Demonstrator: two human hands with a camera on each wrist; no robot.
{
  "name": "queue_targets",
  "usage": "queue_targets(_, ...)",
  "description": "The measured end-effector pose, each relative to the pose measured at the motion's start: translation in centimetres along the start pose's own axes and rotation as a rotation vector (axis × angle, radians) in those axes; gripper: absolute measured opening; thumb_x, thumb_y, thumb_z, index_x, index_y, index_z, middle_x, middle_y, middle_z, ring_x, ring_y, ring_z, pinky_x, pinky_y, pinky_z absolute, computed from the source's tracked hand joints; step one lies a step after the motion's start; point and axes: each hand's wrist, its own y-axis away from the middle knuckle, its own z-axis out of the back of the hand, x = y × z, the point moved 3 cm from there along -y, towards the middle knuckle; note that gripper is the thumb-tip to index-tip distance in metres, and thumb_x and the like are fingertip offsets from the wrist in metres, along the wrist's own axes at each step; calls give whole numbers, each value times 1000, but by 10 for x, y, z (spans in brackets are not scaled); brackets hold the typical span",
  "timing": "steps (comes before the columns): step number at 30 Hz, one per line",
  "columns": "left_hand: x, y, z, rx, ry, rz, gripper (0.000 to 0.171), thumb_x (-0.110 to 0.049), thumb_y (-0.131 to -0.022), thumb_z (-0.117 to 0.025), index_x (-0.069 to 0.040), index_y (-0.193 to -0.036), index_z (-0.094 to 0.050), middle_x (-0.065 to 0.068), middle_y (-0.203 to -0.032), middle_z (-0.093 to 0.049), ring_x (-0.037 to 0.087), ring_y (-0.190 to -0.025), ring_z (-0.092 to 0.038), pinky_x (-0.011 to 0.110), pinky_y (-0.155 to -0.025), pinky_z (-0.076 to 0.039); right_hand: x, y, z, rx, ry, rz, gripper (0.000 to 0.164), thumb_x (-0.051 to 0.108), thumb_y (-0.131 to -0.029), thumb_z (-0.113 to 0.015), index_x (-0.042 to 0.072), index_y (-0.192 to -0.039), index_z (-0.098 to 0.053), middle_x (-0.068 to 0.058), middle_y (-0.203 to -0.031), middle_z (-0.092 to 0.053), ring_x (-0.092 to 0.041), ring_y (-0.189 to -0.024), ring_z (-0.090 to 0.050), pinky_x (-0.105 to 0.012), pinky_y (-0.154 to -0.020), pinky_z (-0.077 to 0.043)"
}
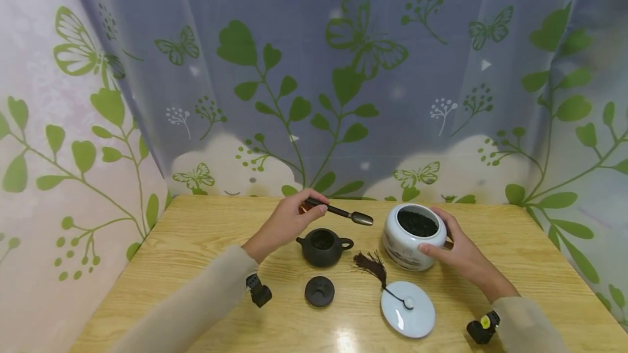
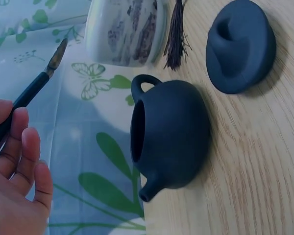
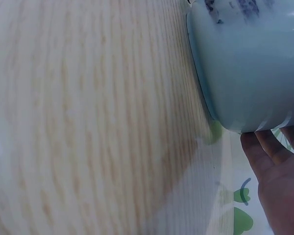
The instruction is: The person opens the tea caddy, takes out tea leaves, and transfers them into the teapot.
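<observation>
While the left hand [image 1: 286,223] pinches the dark handle of a small scoop [image 1: 340,212] between thumb and curled fingers [image 1: 316,210], the scoop's metal tip hangs in the air between the teapot and the jar, above the worktop [image 1: 196,244]. From the left wrist, the same hand [image 2: 14,176] shows its fingertips closed on the scoop [image 2: 32,90], whose tip points toward the jar [image 2: 127,32].

Just below that hand stands a dark teapot [image 1: 323,246] with no lid on, its spout to the left and its handle to the right. The left wrist view looks at the teapot [image 2: 171,139] from the side and shows its open mouth, but not what is inside. Its dark lid [image 1: 319,291] lies on the worktop nearer the person; the wrist view shows the lid [image 2: 241,45] knob up.

The right hand [image 1: 458,255] wraps the right side of a white jar [image 1: 414,236], thumb on the near wall and fingers round the far side. Only the head view shows dark leaves [image 1: 417,223] filling the jar. The right wrist view shows merely the jar's pale wall [image 3: 250,63] and fingertips [image 3: 272,147] touching its base edge.

Near the jar lies its white lid [image 1: 408,309], with a cord leading to a dark tassel [image 1: 371,263] between teapot and jar. A curtain [image 1: 343,86] printed with leaves hangs behind the far edge.
</observation>
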Motion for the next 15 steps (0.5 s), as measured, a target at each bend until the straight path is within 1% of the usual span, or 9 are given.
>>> queue_targets(6, -4, -5, -9, 24, 19, -16, 23, -30, -111, -67, -19, -130, -72, 10, -120, -75, 21, -93, -67, 38, -79, -56, 2, 0, 0, 1, 3, -2, 100, 23, -102, -78, 11, -175, -11, -24, -175, -24, -52, -158, -31, -3, -97, -36)
queue_targets(10, -9, -8, -13, 31, 14, -13, 23, -32, -112, -66, -20, -130, -72, 7, -120, -75, 20, -93, -66, 37, -79, -55, 3, 0, -1, -1, 2, -5, 100, 23, -102, -79, 10, -175, -11, -24, -176, -24, -52, -158, -31, -3, -97, -36)
queue_targets(15, -14, -13, -21, 43, 3, -26, 23, -32, -112, -66, -20, -130, -73, 7, -118, -76, 19, -92, -66, 35, -77, -54, 3, 1, -1, -2, -4, -3, 100, 23, -102, -79, 12, -175, -12, -24, -175, -25, -51, -157, -32, -3, -97, -36)
